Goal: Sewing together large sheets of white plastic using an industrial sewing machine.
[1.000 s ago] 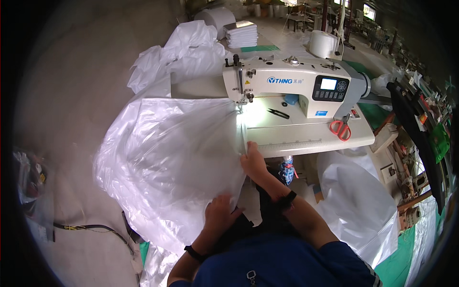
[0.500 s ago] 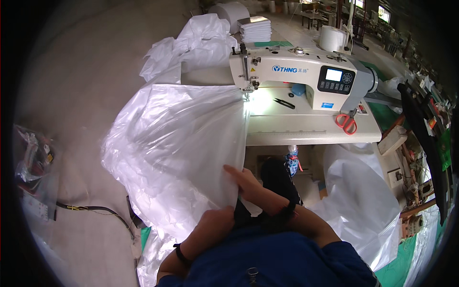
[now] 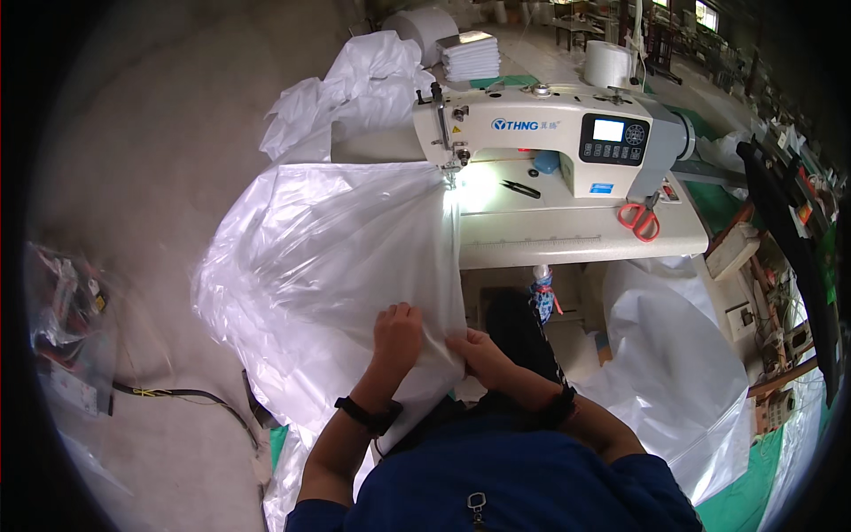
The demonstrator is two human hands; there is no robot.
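A large translucent white plastic sheet point(image 3: 355, 230) hangs in creases from the sewing machine point(image 3: 532, 120) down to my lap. Its right edge runs up under the lit needle area point(image 3: 450, 177). My left hand point(image 3: 398, 337) is on top of the sheet near its lower right part, fingers curled together against the film. To its right, my right hand point(image 3: 483, 355) pinches the sheet's edge between thumb and fingers. What the left fingertips grip is partly hidden beneath the hand.
Black thread snips point(image 3: 520, 189) and red-handled scissors point(image 3: 639, 218) lie on the machine bed point(image 3: 532, 244). More plastic film point(image 3: 660, 355) hangs at the right. Crumpled film point(image 3: 363, 84), a stack of folded white sheets point(image 3: 470, 58) and a large roll point(image 3: 421, 34) are behind. A cable point(image 3: 195, 393) crosses the floor.
My left hand has moved up and forward from the sheet's lower corner onto its surface. My right hand has shifted slightly right and nearer to me, at the edge.
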